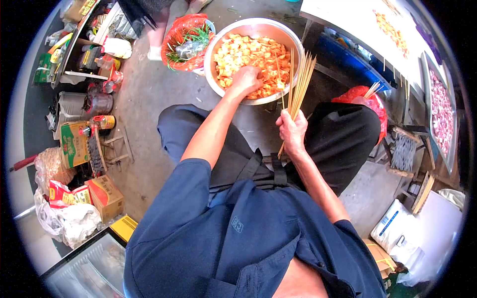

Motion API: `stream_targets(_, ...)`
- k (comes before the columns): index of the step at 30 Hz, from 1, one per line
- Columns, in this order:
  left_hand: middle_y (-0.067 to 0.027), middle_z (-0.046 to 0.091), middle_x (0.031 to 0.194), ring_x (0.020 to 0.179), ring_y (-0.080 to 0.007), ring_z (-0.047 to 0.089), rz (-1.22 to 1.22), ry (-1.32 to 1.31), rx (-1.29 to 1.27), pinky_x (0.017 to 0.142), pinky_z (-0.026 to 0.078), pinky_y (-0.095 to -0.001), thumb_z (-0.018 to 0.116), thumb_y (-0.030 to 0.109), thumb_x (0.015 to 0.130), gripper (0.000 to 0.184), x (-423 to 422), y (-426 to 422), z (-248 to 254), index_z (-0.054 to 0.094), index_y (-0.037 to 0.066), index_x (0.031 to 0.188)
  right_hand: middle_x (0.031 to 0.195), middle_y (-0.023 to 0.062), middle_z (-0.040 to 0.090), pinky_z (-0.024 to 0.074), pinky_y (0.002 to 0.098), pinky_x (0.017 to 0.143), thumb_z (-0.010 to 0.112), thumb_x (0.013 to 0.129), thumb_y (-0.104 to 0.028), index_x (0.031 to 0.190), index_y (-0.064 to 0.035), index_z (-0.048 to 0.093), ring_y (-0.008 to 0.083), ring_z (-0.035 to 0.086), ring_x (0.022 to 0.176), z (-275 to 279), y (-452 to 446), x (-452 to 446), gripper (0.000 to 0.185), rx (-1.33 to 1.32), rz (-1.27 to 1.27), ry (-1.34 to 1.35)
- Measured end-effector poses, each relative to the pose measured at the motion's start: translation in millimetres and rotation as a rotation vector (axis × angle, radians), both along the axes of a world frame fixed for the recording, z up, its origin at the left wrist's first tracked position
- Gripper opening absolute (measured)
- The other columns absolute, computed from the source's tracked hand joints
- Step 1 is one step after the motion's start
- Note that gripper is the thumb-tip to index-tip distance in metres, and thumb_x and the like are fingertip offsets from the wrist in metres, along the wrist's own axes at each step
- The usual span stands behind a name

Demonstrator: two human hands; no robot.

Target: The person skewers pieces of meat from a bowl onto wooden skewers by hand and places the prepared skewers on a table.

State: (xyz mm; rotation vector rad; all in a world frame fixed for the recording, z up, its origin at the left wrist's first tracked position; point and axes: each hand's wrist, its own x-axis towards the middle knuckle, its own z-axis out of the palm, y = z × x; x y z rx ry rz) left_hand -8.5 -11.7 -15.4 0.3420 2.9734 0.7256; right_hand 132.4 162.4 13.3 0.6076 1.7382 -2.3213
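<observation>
Meanwhile, the right hand (293, 128) clamps skewers (301, 84), the bowl (276, 31) just beyond it; the left hand (245, 81) dips into chunks (248, 49) there, grip unclear, where a slackened right clasp could spill skewers

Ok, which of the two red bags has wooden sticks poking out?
The red bag by the right knee; the other red bag, left of the metal bowl, shows green leaves instead.
</observation>
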Motion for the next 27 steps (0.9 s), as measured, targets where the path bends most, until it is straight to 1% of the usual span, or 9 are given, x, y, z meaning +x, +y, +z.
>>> stream_targets(5, -0.0180, 0.063, 0.074, 0.078, -0.0372, 0.061, -0.052, -0.051, -0.003, 0.068, 0.048, -0.0471, 0.064, 0.018, 0.063, 0.017, -1, -2, -2, 0.064, 0.004, 0.074, 0.059, 0.0009, 0.052, 0.0276, 0.0218, 0.035, 0.055, 0.090, -0.015, 0.090, -0.0060, 0.050, 0.0054, 0.036, 0.039, 4, 2, 4, 0.010, 0.019, 0.007, -0.021)
stream_targets(8, -0.0145, 0.063, 0.069, 0.068, -0.0314, 0.064, -0.110, 0.055, 0.154, 0.060, 0.049, -0.0427, 0.066, 0.014, 0.066, 0.012, -3, -6, -10, 0.062, 0.003, 0.070, 0.059, 0.0013, 0.053, 0.0274, 0.0222, 0.034, 0.055, 0.090, -0.015, 0.090, -0.0056, 0.050, 0.0056, 0.036, 0.039, 3, 3, 6, 0.011, -0.019, -0.004, -0.031)
stream_targets(10, -0.0087, 0.060, 0.062, 0.058, -0.0232, 0.064, 0.222, -0.213, 0.663, 0.051, 0.050, -0.0356, 0.067, 0.009, 0.073, 0.012, -6, -6, -4, 0.059, 0.002, 0.068, 0.059, 0.0011, 0.053, 0.0296, 0.0219, 0.036, 0.055, 0.091, -0.016, 0.090, -0.0053, 0.051, 0.0057, 0.038, 0.040, 6, 3, 7, 0.012, -0.025, 0.024, -0.040)
stream_targets(11, -0.0050, 0.058, 0.065, 0.053, -0.0189, 0.062, 0.332, -0.345, 0.987, 0.047, 0.052, -0.0302, 0.066, 0.009, 0.081, 0.013, -5, -4, 3, 0.057, 0.003, 0.073, 0.059, 0.0011, 0.053, 0.0296, 0.0219, 0.036, 0.055, 0.091, -0.016, 0.090, -0.0053, 0.051, 0.0057, 0.038, 0.040, 4, 2, 7, 0.012, -0.025, 0.027, -0.038)
stream_targets(12, -0.0050, 0.058, 0.065, 0.053, -0.0189, 0.062, 0.334, -0.340, 0.988, 0.047, 0.052, -0.0302, 0.066, 0.009, 0.081, 0.013, -6, -3, 5, 0.057, 0.003, 0.073, 0.060, 0.0008, 0.053, 0.0310, 0.0215, 0.038, 0.055, 0.091, -0.016, 0.090, -0.0053, 0.051, 0.0055, 0.040, 0.042, 0, 1, 8, 0.012, 0.019, 0.053, -0.030)
stream_targets(14, -0.0069, 0.058, 0.073, 0.054, -0.0231, 0.062, 0.510, -0.470, 1.445, 0.049, 0.056, -0.0326, 0.063, 0.010, 0.086, 0.012, -8, -2, 7, 0.056, 0.004, 0.080, 0.060, 0.0001, 0.054, 0.0348, 0.0209, 0.042, 0.056, 0.091, -0.016, 0.089, -0.0053, 0.052, 0.0055, 0.043, 0.046, -3, -1, 11, 0.012, 0.071, 0.106, -0.011)
stream_targets(15, -0.0083, 0.058, 0.080, 0.064, -0.0262, 0.065, 0.502, -0.524, 1.521, 0.053, 0.057, -0.0353, 0.062, 0.010, 0.087, 0.010, -10, -5, 5, 0.054, 0.004, 0.086, 0.061, -0.0001, 0.054, 0.0349, 0.0209, 0.042, 0.056, 0.091, -0.017, 0.089, -0.0052, 0.052, 0.0054, 0.043, 0.047, -3, -3, 12, 0.012, 0.088, 0.119, -0.004)
stream_targets(21, -0.0116, 0.061, 0.091, 0.086, -0.0304, 0.066, 0.473, -0.531, 1.683, 0.068, 0.058, -0.0406, 0.058, 0.006, 0.088, 0.013, -9, -6, 15, 0.051, 0.002, 0.098, 0.061, -0.0006, 0.054, 0.0355, 0.0222, 0.044, 0.056, 0.090, -0.017, 0.086, -0.0048, 0.052, 0.0058, 0.043, 0.049, -9, -7, 16, 0.013, 0.143, 0.176, 0.023)
stream_targets(27, -0.0114, 0.061, 0.102, 0.090, -0.0311, 0.065, 0.532, -0.528, 1.749, 0.075, 0.058, -0.0412, 0.054, 0.003, 0.089, 0.017, -11, -9, 16, 0.053, 0.001, 0.105, 0.062, -0.0008, 0.054, 0.0350, 0.0231, 0.044, 0.056, 0.089, -0.016, 0.085, -0.0048, 0.052, 0.0066, 0.043, 0.049, -10, -6, 15, 0.013, 0.167, 0.195, 0.008)
